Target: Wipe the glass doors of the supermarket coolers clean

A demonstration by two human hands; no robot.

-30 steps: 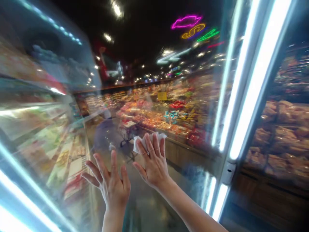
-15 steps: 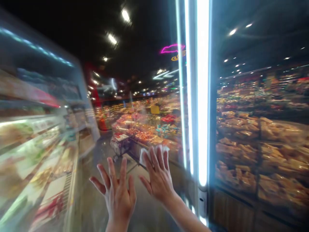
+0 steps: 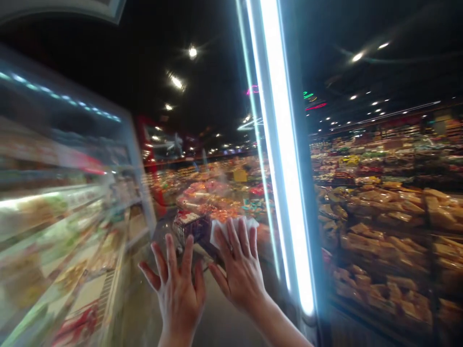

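Shop shelves (image 3: pixel 83 295) of food stand at nine o'clock, and a bright lamp (image 3: pixel 288 144) glows near two. At six, the white cloth (image 3: pixel 217 235) sits behind the right hand (image 3: pixel 243 275), its flat fingers a little apart, maybe so it can't slip. At seven, the left hand (image 3: pixel 180 294) spreads its fingers wide, perhaps for balance.
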